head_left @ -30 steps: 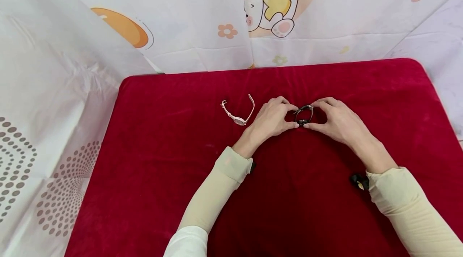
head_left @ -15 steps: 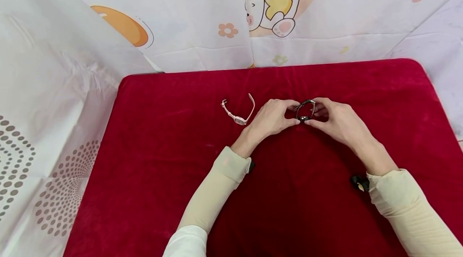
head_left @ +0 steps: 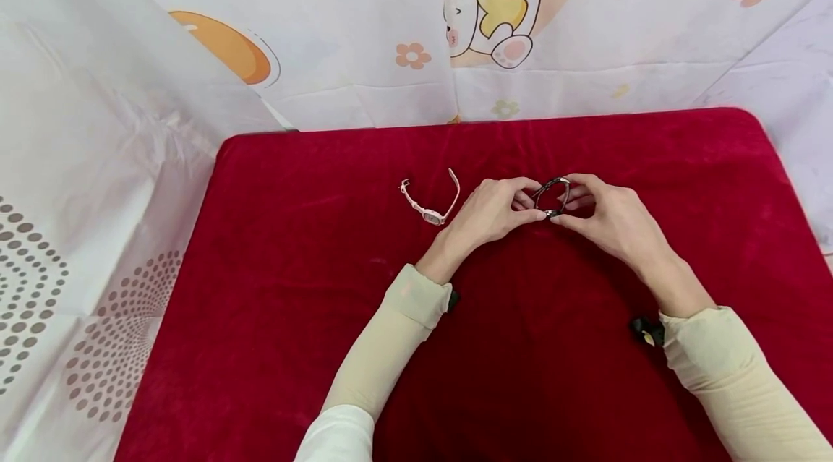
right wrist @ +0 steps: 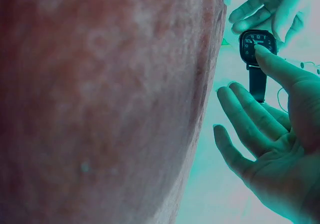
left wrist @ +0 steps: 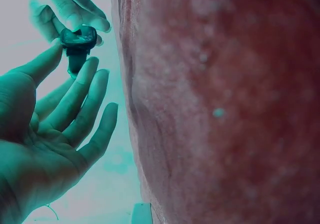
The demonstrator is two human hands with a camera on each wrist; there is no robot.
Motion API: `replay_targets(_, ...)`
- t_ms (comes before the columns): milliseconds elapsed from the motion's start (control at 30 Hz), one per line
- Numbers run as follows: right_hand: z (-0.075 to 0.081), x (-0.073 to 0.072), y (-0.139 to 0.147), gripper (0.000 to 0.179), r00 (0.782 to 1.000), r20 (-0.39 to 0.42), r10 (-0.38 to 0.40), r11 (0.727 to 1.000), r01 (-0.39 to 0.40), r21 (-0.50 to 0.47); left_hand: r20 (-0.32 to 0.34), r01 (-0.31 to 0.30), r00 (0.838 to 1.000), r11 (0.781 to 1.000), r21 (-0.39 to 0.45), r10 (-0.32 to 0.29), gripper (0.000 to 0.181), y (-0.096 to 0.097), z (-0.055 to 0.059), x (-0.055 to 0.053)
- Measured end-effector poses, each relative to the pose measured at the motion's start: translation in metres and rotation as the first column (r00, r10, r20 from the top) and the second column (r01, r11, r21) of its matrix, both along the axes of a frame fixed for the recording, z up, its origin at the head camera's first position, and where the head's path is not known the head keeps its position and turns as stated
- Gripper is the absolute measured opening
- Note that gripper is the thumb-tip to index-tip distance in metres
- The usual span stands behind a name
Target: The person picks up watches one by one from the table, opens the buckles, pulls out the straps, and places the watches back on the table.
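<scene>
A black wristwatch [head_left: 552, 214], its strap bent into a loop, is held between both hands over the red cloth. My left hand [head_left: 489, 209] pinches its left side, thumb at the case and fingers at the strap. On the other side my right hand [head_left: 614, 220] grips it the same way. In the right wrist view the square dial of the watch [right wrist: 248, 45] shows numerals, and the right thumb [right wrist: 280, 69] presses on its face. The left wrist view has the watch [left wrist: 79, 38] between both hands' fingertips. A pink wristwatch [head_left: 432, 217] lies with its strap undone, left of my left hand.
Red velvety cloth [head_left: 293, 245] covers the table. Behind it hangs a white curtain [head_left: 338, 28] with cartoon prints, and a dotted white curtain [head_left: 117, 332] runs along the left side.
Both hands have shifted the black watch slightly right and away from the body, and its loop has turned a little. The right fingers have moved around its strap. The pink watch stays put.
</scene>
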State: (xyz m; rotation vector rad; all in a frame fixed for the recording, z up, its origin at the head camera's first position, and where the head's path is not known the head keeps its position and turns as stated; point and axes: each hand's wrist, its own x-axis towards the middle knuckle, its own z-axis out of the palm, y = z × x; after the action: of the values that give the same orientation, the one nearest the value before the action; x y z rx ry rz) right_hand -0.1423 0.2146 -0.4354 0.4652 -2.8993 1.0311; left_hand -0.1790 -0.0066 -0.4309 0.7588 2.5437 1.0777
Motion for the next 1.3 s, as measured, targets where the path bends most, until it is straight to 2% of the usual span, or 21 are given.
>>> replay_targets(433, -0.0029, 0.0015, -0.0002, 0.060, 1.000, -0.014, 0.019, 0.999, -0.020, -0.039, -0.008, -0.046, 0.999, 0.998, 0.036, 0.046, 0.033, -0.0019, -0.0006, 0.0000)
replay_targets(633, -0.0033, 0.0015, -0.0012, 0.061, 0.999, -0.041, 0.013, 0.998, -0.016, -0.053, -0.001, -0.064, 0.998, 0.992, 0.106, 0.064, 0.031, -0.0031, -0.0009, -0.0005)
replay_targets(800, -0.0033, 0.0010, -0.0025, 0.065, 0.999, -0.042, 0.021, 0.996, -0.024, -0.085, -0.036, -0.113, 0.992, 0.988, 0.106, 0.118, 0.025, -0.0038, -0.0009, -0.0013)
replay_targets(933, -0.0031, 0.0006, -0.0034, 0.060, 0.999, -0.043, 0.024, 0.995, -0.028, -0.100, -0.008, -0.151, 0.988, 0.981, 0.120, 0.153, 0.020, -0.0051, -0.0006, -0.0011)
replay_targets(1033, -0.0034, 0.0004, -0.0036, 0.054, 0.998, -0.059, 0.015, 0.994, -0.021, -0.103, 0.003, -0.152, 0.988, 0.980, 0.132, 0.153, 0.020, -0.0058, -0.0007, -0.0014)
replay_targets(1300, -0.0041, 0.0011, -0.0023, 0.042, 0.996, -0.085, -0.022, 0.993, 0.011, -0.120, -0.036, -0.122, 0.991, 0.984, 0.127, 0.128, 0.021, -0.0056, -0.0022, -0.0022)
